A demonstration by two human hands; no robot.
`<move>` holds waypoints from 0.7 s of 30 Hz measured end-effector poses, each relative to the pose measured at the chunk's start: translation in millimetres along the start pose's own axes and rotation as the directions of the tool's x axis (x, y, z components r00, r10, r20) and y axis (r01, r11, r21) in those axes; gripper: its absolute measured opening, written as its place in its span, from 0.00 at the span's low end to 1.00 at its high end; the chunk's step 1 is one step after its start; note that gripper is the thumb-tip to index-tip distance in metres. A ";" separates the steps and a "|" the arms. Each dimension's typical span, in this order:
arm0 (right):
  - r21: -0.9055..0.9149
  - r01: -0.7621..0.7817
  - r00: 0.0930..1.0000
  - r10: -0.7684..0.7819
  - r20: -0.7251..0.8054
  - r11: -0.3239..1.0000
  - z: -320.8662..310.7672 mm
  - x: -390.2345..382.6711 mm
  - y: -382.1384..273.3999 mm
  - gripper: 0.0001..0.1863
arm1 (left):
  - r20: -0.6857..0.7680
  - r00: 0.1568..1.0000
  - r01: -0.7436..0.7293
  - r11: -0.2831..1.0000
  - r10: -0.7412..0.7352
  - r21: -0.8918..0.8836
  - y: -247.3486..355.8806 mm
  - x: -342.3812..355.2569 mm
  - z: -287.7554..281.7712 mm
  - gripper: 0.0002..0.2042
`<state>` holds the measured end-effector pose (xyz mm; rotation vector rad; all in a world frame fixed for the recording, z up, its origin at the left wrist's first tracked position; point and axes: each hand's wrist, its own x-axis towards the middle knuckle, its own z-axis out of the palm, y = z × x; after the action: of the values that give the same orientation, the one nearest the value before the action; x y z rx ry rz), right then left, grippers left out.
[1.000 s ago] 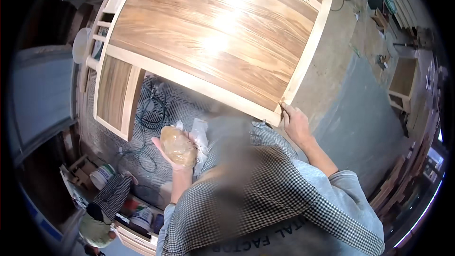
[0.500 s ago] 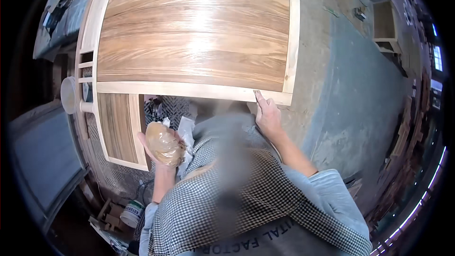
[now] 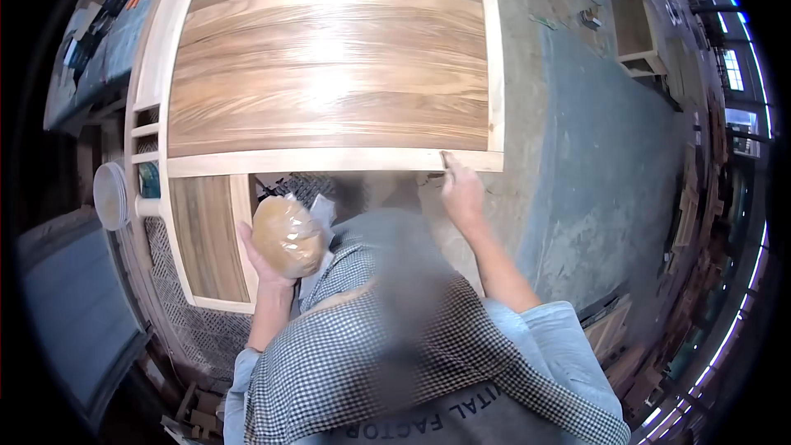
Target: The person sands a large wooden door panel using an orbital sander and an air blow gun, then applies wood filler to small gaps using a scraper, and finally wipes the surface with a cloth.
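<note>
My left hand (image 3: 259, 268) holds a plastic bag of tan, paste-like material (image 3: 287, 231), with crumpled white paper or plastic (image 3: 323, 208) beside it. My right hand (image 3: 463, 198) reaches to the pale front rail (image 3: 346, 160) of a wooden furniture panel, a little left of its right corner; its index finger touches the rail and the other fingers are curled, so whatever is in them is too small to make out. The large panel (image 3: 329, 74) has streaked brown wood inside a pale frame. A smaller framed panel (image 3: 206, 231) sits below its left end.
A cluttered bench (image 3: 95, 29) is at upper left, with white round containers (image 3: 109, 196) below it. A wooden box (image 3: 634, 25) stands on the concrete floor (image 3: 593, 198) at right, near stacked boards (image 3: 684, 231). A checked apron (image 3: 305, 363) covers my front.
The view has turned, so the front rail now lies level. My right index finger has moved left along the rail from the corner. The co-worker seen earlier at lower left is out of sight.
</note>
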<state>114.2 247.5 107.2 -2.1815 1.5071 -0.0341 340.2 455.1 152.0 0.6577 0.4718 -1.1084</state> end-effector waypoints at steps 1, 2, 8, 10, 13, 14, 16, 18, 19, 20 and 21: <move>0.013 0.085 0.993 -0.084 -0.088 0.996 1.0 2.3 6.2 0.20 | 0.125 0.991 0.040 0.999 -0.040 0.003 -0.1 3.9 -8.5 0.37; 0.035 0.173 0.973 -0.165 -0.161 0.984 2.6 1.8 9.1 0.21 | 0.231 0.970 0.069 0.997 -0.072 0.020 2.1 6.4 -19.6 0.39; 0.226 0.099 0.954 -0.158 0.257 0.969 -29.6 0.4 -18.3 0.13 | 0.151 0.988 -0.024 0.956 -0.021 0.291 -10.4 5.8 -16.8 0.30; 0.500 -0.254 0.886 -0.009 0.464 0.828 -56.2 -9.8 -65.5 0.11 | 0.187 0.982 -0.059 0.946 -0.001 0.319 -17.2 5.4 -14.9 0.25; 0.584 -0.281 0.782 -0.171 0.599 0.762 -71.4 -22.3 -115.6 0.10 | 0.216 0.976 -0.075 0.933 -0.003 0.351 -16.3 4.7 -11.0 0.22; 0.557 -0.292 0.711 -0.213 0.670 0.777 -73.8 -26.7 -129.1 0.11 | 0.220 0.976 -0.073 0.937 -0.004 0.341 -13.8 2.9 -8.2 0.22; 0.555 -0.188 0.581 -0.364 0.728 0.810 -69.9 -32.6 -141.9 0.10 | 0.196 0.979 -0.143 0.883 0.059 0.447 -10.4 -2.2 -0.8 0.20; 0.504 -0.267 0.514 -0.321 0.796 0.821 -65.8 -37.1 -148.1 0.11 | 0.240 0.970 -0.138 0.908 0.042 0.397 -5.4 -3.8 1.6 0.20; 0.496 -0.300 0.496 -0.311 0.811 0.815 -63.2 -37.2 -148.2 0.11 | 0.216 0.975 -0.139 0.899 0.051 0.416 -4.7 -3.5 0.2 0.19; 0.490 -0.333 0.478 -0.304 0.824 0.806 -59.5 -37.3 -147.3 0.11 | 0.192 0.979 -0.141 0.888 0.061 0.438 -3.6 -3.6 -0.7 0.19; 0.506 -0.334 0.487 -0.314 0.815 0.796 -56.7 -38.0 -146.2 0.10 | 0.181 0.983 -0.106 0.909 0.035 0.402 -2.2 -5.0 -0.8 0.19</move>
<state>210.8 300.1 225.1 -1.2440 0.7043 0.4837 336.2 458.3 154.2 0.9309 0.0612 -1.1943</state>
